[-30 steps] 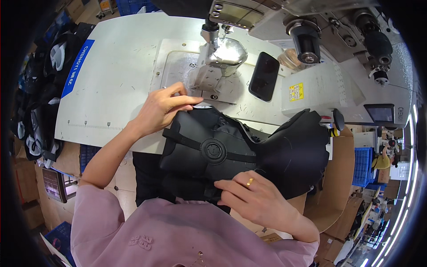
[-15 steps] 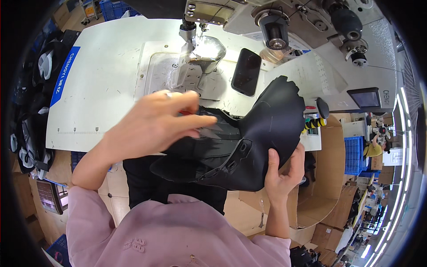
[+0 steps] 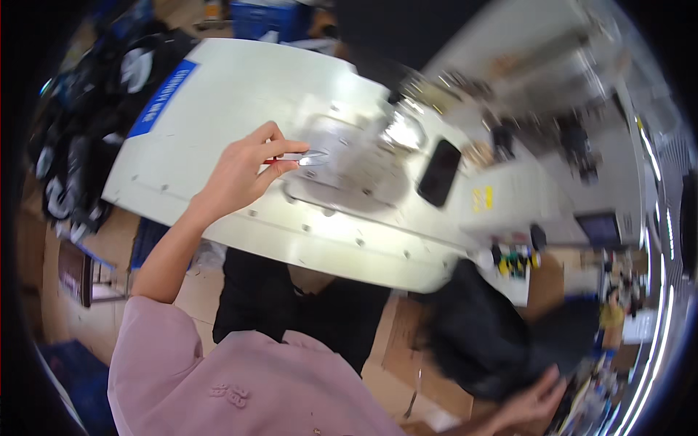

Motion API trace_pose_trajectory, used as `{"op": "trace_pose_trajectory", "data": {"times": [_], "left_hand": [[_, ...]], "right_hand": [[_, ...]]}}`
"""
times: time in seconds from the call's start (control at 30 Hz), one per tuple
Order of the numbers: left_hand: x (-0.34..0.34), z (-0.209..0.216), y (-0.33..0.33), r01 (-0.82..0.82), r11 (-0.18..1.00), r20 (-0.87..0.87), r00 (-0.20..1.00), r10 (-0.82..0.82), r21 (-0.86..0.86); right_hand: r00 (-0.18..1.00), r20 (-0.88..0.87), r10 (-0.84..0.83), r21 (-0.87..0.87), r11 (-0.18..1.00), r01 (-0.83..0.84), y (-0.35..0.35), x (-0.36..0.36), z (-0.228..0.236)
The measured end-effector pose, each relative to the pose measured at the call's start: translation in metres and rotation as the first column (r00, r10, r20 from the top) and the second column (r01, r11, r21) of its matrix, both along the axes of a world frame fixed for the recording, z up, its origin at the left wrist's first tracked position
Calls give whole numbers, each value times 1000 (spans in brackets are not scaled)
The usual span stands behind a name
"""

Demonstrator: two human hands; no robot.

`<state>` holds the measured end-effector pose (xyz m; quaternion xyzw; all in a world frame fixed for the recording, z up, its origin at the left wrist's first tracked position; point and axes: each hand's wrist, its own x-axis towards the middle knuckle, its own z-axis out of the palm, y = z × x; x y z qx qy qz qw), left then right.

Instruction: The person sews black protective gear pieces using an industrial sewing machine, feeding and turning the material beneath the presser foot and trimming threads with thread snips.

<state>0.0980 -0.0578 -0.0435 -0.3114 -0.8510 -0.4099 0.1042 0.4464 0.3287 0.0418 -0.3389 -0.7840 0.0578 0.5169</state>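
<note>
A white sewing table (image 3: 218,109) fills the upper middle, with a metal plate (image 3: 349,156) set into it and a black phone (image 3: 439,172) lying to the right of that. Lower right, off the table's edge, a blurred black fabric piece (image 3: 487,341) hangs out to the person's right side; the right hand (image 3: 534,403) grips it from below, fingers closed on its lower edge. Over the table, the left hand (image 3: 243,171) pinches small metal thread snips (image 3: 302,157), their tips pointing right, just at the plate's left edge.
</note>
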Motion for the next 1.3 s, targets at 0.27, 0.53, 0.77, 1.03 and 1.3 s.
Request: {"op": "trace_pose_trajectory", "data": {"times": [0.27,0.53,0.77,1.03,1.3], "left_hand": [[-3,-67,-114,-495,868,-60,868,492,-48],[1,-79,-266,-948,195,-429,72,901,251],[27,-124,-444,-934,-346,353,-354,866,-86],[-16,-40,-386,-767,68,322,346,881,638],[34,102,-223,-461,209,335,829,447,862]], "right_hand": [[803,-122,-583,549,634,544,71,44,12],[990,97,-100,252,965,73,27,-93,-56],[982,81,173,116,977,-181,-46,-155,-55],[604,141,784,-253,619,-744,-127,-209,-51],[22,152,988,-230,57,-972,-243,-256,-39]]}}
